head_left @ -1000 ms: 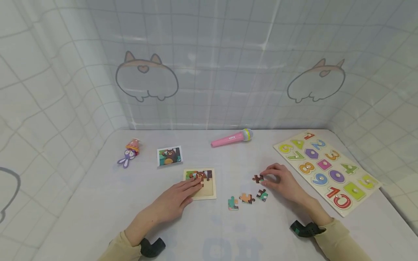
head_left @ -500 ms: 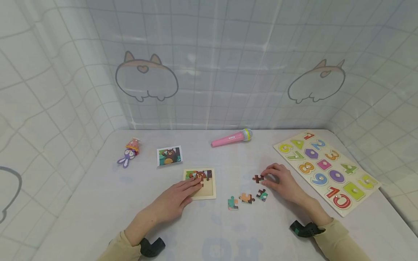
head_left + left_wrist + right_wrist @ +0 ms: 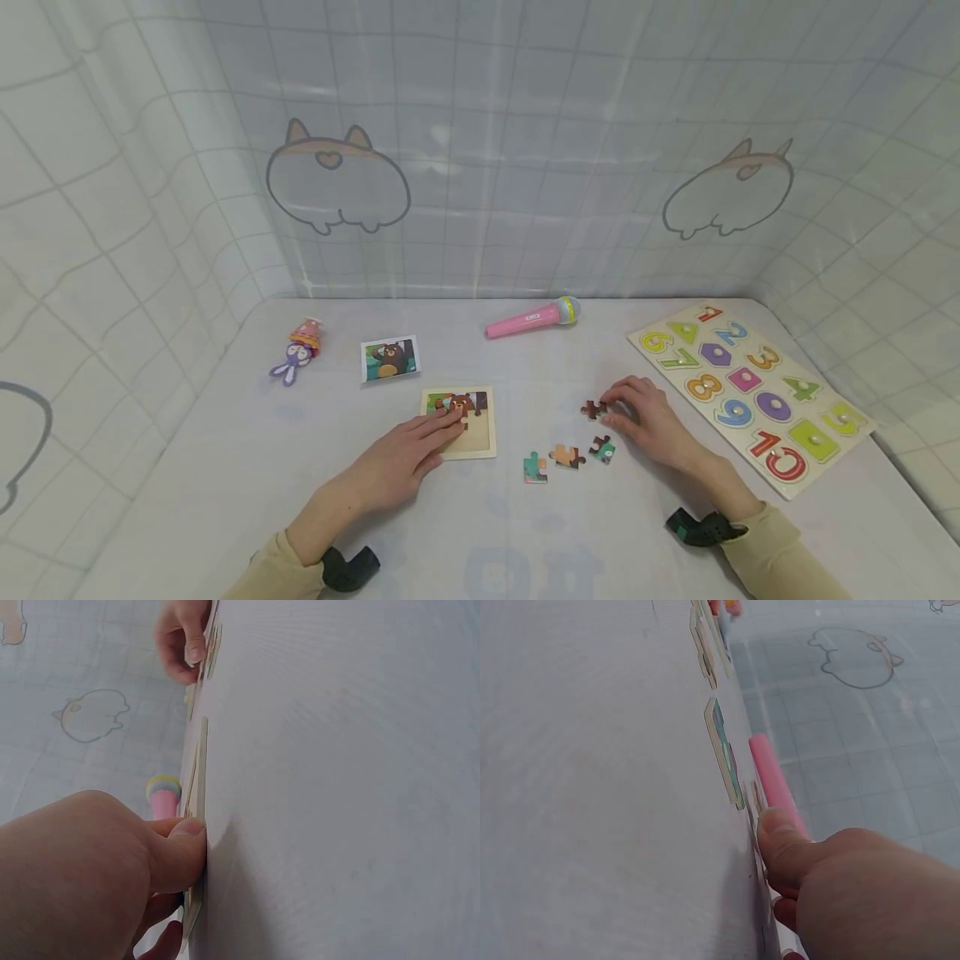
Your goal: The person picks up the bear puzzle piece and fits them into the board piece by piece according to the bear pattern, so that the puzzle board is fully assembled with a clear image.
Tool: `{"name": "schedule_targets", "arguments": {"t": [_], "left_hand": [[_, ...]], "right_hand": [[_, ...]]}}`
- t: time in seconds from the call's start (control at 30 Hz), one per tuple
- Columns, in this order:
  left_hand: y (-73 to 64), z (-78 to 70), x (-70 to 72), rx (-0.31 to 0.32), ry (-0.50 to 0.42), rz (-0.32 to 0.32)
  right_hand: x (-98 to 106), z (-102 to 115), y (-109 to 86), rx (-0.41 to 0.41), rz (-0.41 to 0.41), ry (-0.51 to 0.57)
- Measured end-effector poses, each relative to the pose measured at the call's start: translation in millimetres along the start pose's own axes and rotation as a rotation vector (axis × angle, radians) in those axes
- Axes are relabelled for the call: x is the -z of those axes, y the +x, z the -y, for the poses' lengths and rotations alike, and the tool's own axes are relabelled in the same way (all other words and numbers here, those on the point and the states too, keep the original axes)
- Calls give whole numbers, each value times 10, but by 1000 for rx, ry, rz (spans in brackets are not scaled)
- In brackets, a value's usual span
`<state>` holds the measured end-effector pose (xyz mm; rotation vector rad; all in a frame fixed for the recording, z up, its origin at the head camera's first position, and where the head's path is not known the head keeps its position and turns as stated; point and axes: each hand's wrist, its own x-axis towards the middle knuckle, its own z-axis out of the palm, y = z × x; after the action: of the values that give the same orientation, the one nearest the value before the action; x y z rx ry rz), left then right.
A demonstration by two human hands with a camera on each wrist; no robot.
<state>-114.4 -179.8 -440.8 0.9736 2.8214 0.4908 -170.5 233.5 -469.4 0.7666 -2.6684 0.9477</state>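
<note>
My left hand (image 3: pixel 397 462) lies over the left side of a small wooden puzzle tray (image 3: pixel 480 442), its fairly straight fingers resting on bear-picture pieces along the top. Bare wood shows in the tray's lower right. In the left wrist view, that hand's thumb is against the tray's edge. My right hand (image 3: pixel 651 421) pinches the right end of a dark brown puzzle piece (image 3: pixel 591 409) between thumb and fingers, low over the table. Closer to me lie a teal puzzle piece (image 3: pixel 533 468), an orange and brown puzzle piece (image 3: pixel 567 457) and a green and brown puzzle piece (image 3: pixel 602 450).
Behind the tray lies a bear picture card (image 3: pixel 390 359), with a purple rabbit toy (image 3: pixel 295 357) to its left. A pink toy microphone (image 3: pixel 528 320) lies at the back. On the right, a number puzzle board (image 3: pixel 753 396) reaches close to my right hand.
The right thumb and fingers have shifted very slightly at the brown puzzle piece, which has turned a little. The left hand and the tray stay where they were.
</note>
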Motion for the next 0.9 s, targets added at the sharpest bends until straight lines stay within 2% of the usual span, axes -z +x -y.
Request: {"name": "schedule_targets", "arguments": {"t": [0.2,0.4,0.9], "left_hand": [[2,-12,7,-4,3,3],[-5,-9,-1,12,-1,12],[-10,21,-27,-14,24,-15]], "right_hand": [[8,52,-2,6,-15,-3],[-36,205,100,67,5,32],[-433,707,423,73,79,114]]}}
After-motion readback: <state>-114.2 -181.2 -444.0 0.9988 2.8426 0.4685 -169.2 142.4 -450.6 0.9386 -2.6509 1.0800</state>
